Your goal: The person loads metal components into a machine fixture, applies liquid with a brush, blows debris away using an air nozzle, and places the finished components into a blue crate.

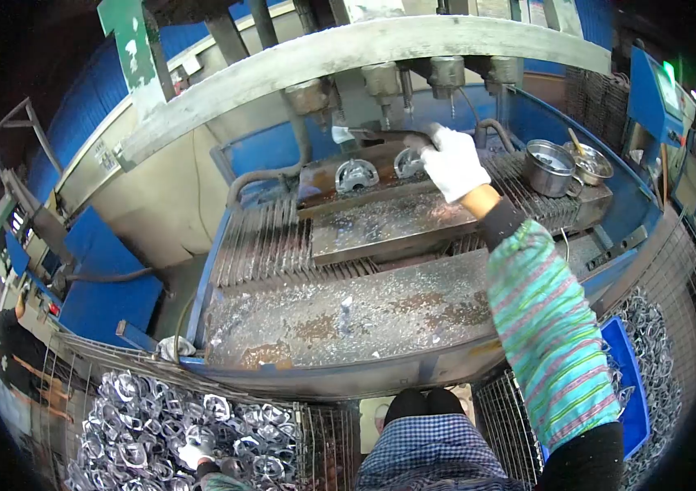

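My right hand (454, 164), in a white glove, is closed around the dark handle of a brush (393, 135). The brush's whitish head points left, above two silvery arch-shaped castings (356, 175) seated on the fixture block (389, 225). My left hand (195, 454), also gloved, is low on the left, on a heap of shiny metal castings (135, 425). Its fingers are too small and mixed in with the parts to show their grip.
Several drill spindles (381, 82) hang from a beam above the fixture. Metal chips cover the machine bed (307, 319). A metal pot (549, 168) and a bowl (592, 164) stand at the right. A blue crate (628, 393) and more castings lie lower right. Another person (17, 344) is far left.
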Tool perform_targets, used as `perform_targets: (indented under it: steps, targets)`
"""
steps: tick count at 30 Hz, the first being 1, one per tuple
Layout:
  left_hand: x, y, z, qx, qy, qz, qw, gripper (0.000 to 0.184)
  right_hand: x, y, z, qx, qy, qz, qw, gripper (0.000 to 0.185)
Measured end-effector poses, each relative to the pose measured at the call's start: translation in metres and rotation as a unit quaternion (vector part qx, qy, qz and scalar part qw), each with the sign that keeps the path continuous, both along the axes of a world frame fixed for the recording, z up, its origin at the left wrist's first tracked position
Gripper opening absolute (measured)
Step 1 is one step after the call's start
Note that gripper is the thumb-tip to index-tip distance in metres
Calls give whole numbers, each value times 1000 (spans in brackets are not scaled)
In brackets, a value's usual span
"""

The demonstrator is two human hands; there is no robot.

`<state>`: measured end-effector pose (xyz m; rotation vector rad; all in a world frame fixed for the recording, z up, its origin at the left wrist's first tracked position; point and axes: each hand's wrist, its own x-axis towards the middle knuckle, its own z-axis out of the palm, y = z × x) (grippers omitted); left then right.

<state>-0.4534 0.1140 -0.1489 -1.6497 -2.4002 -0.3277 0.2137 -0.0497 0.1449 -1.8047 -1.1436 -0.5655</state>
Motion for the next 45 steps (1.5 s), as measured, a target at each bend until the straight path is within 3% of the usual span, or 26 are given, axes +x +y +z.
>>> perform_targets:
  steps: [1,2,4,5,6,8,9,10,12,14,15,16,19,20,21,23,27,28,30,31,33,36,38,41,42,45]
  targets:
    - [-1,-3,0,107,-49,3,993,47,2,0,0,25,-37,-23,999,18]
    - [-7,-2,9,83,-110,39,990,40,5,-5,-1,27,-37,-24,999,18]
    - [-45,11,-19,112,17,-12,994,37,19,-26,-6,32,-54,-72,995,19]
    - [-32,4,2,75,-6,2,997,36,28,-39,-7,39,-46,-79,995,21]
    - [-8,-10,35,63,-86,11,994,32,40,-54,-9,35,-37,-96,994,20]
    - [-17,0,39,47,-117,-37,991,28,59,-82,-14,85,-8,-74,994,18]
    - [-33,15,29,73,-266,-103,956,20,69,-96,-16,92,-9,-95,991,18]
    - [45,-38,110,103,-59,-25,993,23,79,-108,-19,100,-11,-116,988,18]
    - [41,-32,114,303,-69,-163,937,25,100,-128,-26,112,-7,-155,981,18]
    - [57,-25,124,459,-293,-270,794,27,117,-143,-33,126,70,-192,971,21]
    - [98,-63,174,402,-8,-231,886,29,128,-154,-38,121,-3,-194,974,21]
    - [101,-57,169,512,-3,-246,823,28,132,-162,-41,121,-3,-201,972,21]
    - [157,-90,207,518,-16,-281,808,28,155,-187,-54,140,69,-282,946,24]
    - [177,-99,214,520,-114,-327,781,28,168,-196,-63,139,69,-292,944,24]
    - [193,-106,219,516,-212,-368,744,29,182,-204,-73,143,99,-329,928,27]
    - [216,-115,226,496,-141,-414,750,27,218,-217,-97,165,162,-348,909,34]
    - [273,-109,221,341,-252,-495,759,32,235,-226,-109,116,264,-358,888,43]
    - [279,-92,208,335,-255,-516,746,34,248,-223,-119,218,352,-304,858,50]
    - [319,-103,218,183,-432,-481,740,11,185,-215,-79,309,426,-176,832,33]
    - [324,-90,211,119,-443,-512,726,13,175,-209,-75,363,443,-157,805,26]
    - [336,-74,207,15,-492,-527,693,16,141,-208,-60,353,428,-147,819,29]
    - [354,-58,190,-94,-576,-489,648,24,85,-192,-55,293,360,-43,885,31]
    - [365,-54,177,-107,-645,-482,584,27,5,-162,-41,140,402,34,904,29]
    - [375,-60,175,-121,-651,-491,566,28,-72,-114,-63,-60,435,287,852,31]
    - [377,-66,179,-132,-660,-481,561,28,-89,-91,-80,-89,208,277,934,38]
    - [380,-71,180,-104,-639,-490,583,28,-144,-37,-97,-124,171,239,948,46]
